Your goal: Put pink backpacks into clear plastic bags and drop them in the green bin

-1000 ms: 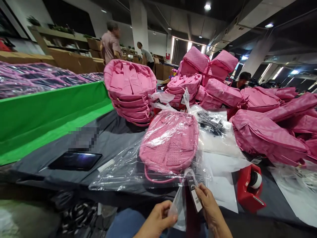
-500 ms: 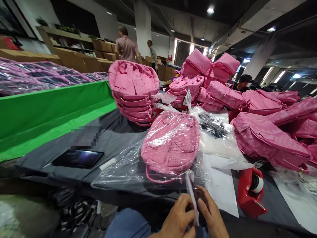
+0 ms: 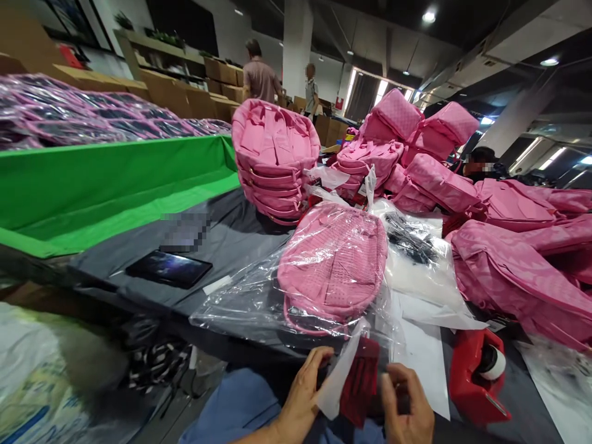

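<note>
A pink backpack (image 3: pixel 330 265) lies in a clear plastic bag (image 3: pixel 240 314) at the table's front edge. Below it, a thin white sheet (image 3: pixel 340 376) and a dark red tag-like piece (image 3: pixel 361 379) with black marks hang side by side over my lap. My left hand (image 3: pixel 303 391) is closed at the sheet's left edge, its thumb partly hidden. On the other side, my right hand (image 3: pixel 409 401) is held with thumb and fingers apart, close to the red piece; no grip on it shows.
A red tape dispenser (image 3: pixel 478 376) stands right of my hands, beside white paper (image 3: pixel 423 351). Stacked pink backpacks (image 3: pixel 277 160) rise behind, with more (image 3: pixel 522 265) at right. A black phone (image 3: pixel 169 268) lies left, near a green-lined bin (image 3: pixel 115 179). Two people stand beyond.
My hands have moved apart, and the white sheet, earlier seen nearly edge-on, has turned broadside. The dark red piece has come into sight beside it. The view has shifted left.
</note>
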Motion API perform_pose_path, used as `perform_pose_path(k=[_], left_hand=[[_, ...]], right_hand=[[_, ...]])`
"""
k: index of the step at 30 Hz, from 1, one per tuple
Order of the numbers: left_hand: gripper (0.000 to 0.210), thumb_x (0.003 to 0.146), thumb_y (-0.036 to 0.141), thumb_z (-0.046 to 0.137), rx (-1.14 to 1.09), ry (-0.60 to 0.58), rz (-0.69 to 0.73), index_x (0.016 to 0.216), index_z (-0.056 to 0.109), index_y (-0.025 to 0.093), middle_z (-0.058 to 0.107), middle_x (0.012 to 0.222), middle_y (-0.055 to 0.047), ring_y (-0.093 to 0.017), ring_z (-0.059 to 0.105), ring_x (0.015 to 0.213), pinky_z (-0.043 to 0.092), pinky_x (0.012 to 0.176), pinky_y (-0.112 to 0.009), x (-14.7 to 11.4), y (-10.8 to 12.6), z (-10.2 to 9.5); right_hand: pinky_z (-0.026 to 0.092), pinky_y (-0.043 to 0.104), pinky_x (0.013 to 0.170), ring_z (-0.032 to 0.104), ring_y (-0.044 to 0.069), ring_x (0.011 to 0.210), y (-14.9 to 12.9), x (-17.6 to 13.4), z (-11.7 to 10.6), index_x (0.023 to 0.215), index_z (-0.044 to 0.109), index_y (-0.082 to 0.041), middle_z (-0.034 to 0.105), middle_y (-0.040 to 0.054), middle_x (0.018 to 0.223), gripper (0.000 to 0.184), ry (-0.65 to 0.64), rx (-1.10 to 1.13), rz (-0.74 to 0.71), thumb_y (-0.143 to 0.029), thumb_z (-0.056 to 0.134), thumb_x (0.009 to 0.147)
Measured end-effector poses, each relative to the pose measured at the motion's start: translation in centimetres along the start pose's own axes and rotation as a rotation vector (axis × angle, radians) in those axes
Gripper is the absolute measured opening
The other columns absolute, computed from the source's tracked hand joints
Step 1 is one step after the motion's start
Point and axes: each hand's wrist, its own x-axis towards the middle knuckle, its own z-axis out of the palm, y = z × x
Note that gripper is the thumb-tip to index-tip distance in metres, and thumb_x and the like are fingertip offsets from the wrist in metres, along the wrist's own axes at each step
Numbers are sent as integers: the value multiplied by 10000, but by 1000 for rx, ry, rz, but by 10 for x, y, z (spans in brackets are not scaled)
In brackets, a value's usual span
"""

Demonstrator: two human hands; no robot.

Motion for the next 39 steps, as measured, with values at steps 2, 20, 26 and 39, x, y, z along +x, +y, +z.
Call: perform_pose_path(k=[2,20,26,39], left_hand=[[577,772,283,671,-4,-35,-128,1338,582,217,657,1292,-124,-291,627,1162,490,1067,-442,1,-3,6],[549,704,351,693,-427,-350,-427,1219,628,172,726,963,-54,-221,691,905,502,807,-342,31,-5,41],[245,747,297,696,-303,-333,-242,954,742,175,700,988,-57,-242,644,978,495,928,-376,26,-7,43],[270,1016,111,483,891,-258,1229,1235,635,151,723,1223,-99,-218,615,1245,490,1088,-353,42,-2,12]], right_hand=[[497,364,666,680,278,771,-16,-6,17,1116,676,-247,736,89,973,681,-51,-113,-77,-812,640,737],[550,344,662,655,244,674,95,3,-5,833,657,-222,676,32,686,698,-315,203,338,-907,578,720],[555,410,937,702,298,1103,72,-21,-10,1237,663,-238,724,109,1217,464,211,-329,-334,-592,485,995],[623,458,939,656,311,1259,104,-69,33,1657,44,-259,621,108,1446,1065,41,-682,-543,-16,449,703]])
